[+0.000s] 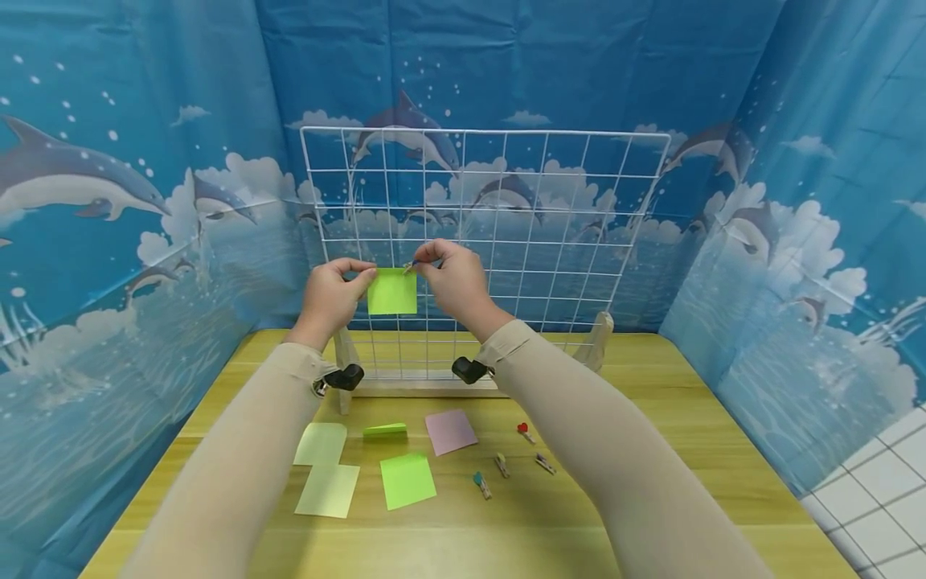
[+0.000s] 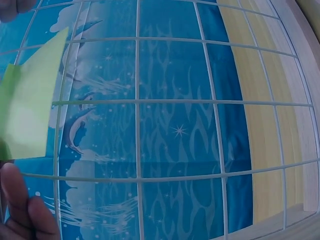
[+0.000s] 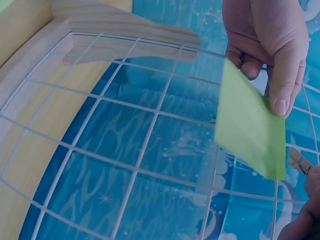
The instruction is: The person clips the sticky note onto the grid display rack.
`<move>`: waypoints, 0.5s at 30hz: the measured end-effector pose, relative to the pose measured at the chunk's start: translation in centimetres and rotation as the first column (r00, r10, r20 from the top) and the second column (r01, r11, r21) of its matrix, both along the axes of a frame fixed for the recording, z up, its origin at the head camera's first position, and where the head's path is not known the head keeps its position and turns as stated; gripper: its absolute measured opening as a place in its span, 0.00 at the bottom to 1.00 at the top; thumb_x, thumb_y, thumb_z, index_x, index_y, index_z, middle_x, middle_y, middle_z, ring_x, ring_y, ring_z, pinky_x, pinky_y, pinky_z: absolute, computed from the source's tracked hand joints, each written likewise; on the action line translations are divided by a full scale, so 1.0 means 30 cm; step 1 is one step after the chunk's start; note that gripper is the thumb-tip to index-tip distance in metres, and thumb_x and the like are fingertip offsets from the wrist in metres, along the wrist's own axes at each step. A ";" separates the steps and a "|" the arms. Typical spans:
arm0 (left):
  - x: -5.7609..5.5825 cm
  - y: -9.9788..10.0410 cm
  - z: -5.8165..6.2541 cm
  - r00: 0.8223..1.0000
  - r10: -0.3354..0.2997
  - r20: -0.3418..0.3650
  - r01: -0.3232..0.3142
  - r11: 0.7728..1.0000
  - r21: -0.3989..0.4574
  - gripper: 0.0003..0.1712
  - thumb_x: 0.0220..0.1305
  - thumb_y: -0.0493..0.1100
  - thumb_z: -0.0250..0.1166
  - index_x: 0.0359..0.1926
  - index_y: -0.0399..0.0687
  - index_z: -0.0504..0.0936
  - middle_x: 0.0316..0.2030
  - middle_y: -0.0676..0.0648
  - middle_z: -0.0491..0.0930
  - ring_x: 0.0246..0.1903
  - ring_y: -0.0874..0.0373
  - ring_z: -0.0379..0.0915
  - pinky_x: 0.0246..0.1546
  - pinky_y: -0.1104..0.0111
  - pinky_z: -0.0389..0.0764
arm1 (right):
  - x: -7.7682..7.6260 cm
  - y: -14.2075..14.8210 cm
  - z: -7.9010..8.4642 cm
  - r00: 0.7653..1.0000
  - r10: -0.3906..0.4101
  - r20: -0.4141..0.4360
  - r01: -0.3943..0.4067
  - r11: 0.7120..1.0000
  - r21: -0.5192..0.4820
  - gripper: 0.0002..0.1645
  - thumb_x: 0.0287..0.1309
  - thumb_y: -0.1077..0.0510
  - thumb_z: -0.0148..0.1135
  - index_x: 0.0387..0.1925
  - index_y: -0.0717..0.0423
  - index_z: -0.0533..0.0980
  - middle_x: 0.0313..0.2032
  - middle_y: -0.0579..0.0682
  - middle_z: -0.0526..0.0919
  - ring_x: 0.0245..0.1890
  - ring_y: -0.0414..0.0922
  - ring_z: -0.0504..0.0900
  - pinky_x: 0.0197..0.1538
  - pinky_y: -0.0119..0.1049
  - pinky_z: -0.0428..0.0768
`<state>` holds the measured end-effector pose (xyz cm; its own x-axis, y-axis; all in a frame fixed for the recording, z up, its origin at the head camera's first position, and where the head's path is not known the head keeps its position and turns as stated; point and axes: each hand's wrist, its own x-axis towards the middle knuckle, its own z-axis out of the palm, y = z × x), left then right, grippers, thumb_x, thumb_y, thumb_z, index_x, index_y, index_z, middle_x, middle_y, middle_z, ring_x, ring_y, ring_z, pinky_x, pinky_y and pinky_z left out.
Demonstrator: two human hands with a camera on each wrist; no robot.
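Observation:
A bright green sticky note (image 1: 392, 293) hangs against the white wire grid (image 1: 506, 211), its top edge folded over. My left hand (image 1: 333, 296) pinches the note's upper left corner between thumb and fingers. With my right hand (image 1: 457, 281) I pinch a small wooden clothespin (image 3: 299, 161) by its end, right at the note's upper right corner. In the right wrist view the clothespin's tip points at the folded edge of the note (image 3: 250, 122). The left wrist view shows only part of the note (image 2: 30, 110) and a few fingertips (image 2: 15, 190).
On the wooden table lie a green note (image 1: 408, 481), a folded green note (image 1: 385, 431), a pink note (image 1: 451, 432) and two pale yellow notes (image 1: 328, 490). Several small clothespins (image 1: 482, 485) lie to their right. Wooden feet (image 1: 596, 342) hold up the grid.

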<state>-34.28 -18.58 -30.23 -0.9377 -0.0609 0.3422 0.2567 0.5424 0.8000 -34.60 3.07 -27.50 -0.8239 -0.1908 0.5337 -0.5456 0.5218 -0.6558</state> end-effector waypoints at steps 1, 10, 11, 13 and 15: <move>0.001 0.000 0.000 1.000 0.001 0.000 -0.001 1.000 0.003 0.21 0.78 0.60 0.60 0.59 0.56 0.87 0.43 0.43 0.86 0.16 0.54 0.65 0.16 0.63 0.68 | 0.000 -0.007 0.003 1.000 -0.002 0.001 0.002 1.000 0.002 0.07 0.74 0.57 0.64 0.48 0.52 0.84 0.47 0.50 0.88 0.24 0.45 0.71 0.28 0.35 0.68; -0.001 -0.004 -0.002 1.000 -0.008 -0.001 0.008 1.000 0.005 0.21 0.78 0.59 0.61 0.59 0.55 0.87 0.30 0.46 0.82 0.13 0.56 0.59 0.15 0.62 0.66 | -0.015 -0.036 0.014 0.999 -0.017 0.036 0.017 1.000 -0.006 0.08 0.75 0.57 0.64 0.48 0.53 0.85 0.48 0.49 0.88 0.48 0.46 0.86 0.45 0.39 0.83; -0.001 -0.005 -0.003 1.000 -0.010 -0.002 0.010 1.000 0.005 0.21 0.78 0.59 0.61 0.58 0.55 0.87 0.29 0.46 0.82 0.13 0.56 0.59 0.15 0.62 0.66 | -0.016 -0.038 0.012 0.999 -0.019 0.043 0.020 1.000 -0.007 0.08 0.75 0.57 0.64 0.49 0.53 0.85 0.48 0.49 0.88 0.49 0.47 0.86 0.47 0.39 0.84; -0.002 -0.003 -0.003 1.000 -0.009 -0.004 0.009 1.000 0.011 0.20 0.78 0.59 0.61 0.58 0.55 0.88 0.30 0.46 0.82 0.13 0.56 0.60 0.15 0.63 0.66 | -0.018 -0.040 0.009 0.998 -0.022 0.055 0.023 1.000 -0.014 0.08 0.75 0.57 0.63 0.49 0.53 0.85 0.49 0.49 0.88 0.51 0.47 0.86 0.49 0.41 0.85; -0.002 -0.002 -0.002 1.000 -0.011 -0.006 0.011 1.000 0.015 0.20 0.78 0.59 0.61 0.57 0.55 0.88 0.30 0.46 0.82 0.13 0.56 0.59 0.15 0.63 0.66 | -0.019 -0.041 0.007 0.998 -0.026 0.060 0.027 0.999 -0.020 0.08 0.75 0.57 0.63 0.49 0.53 0.85 0.48 0.49 0.88 0.51 0.47 0.86 0.49 0.42 0.85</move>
<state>-34.35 -18.64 -30.30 -0.9362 -0.0560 0.3471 0.2673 0.5277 0.8063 -35.18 1.83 -27.29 -0.8589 -0.1573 0.4874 -0.4914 0.5213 -0.6977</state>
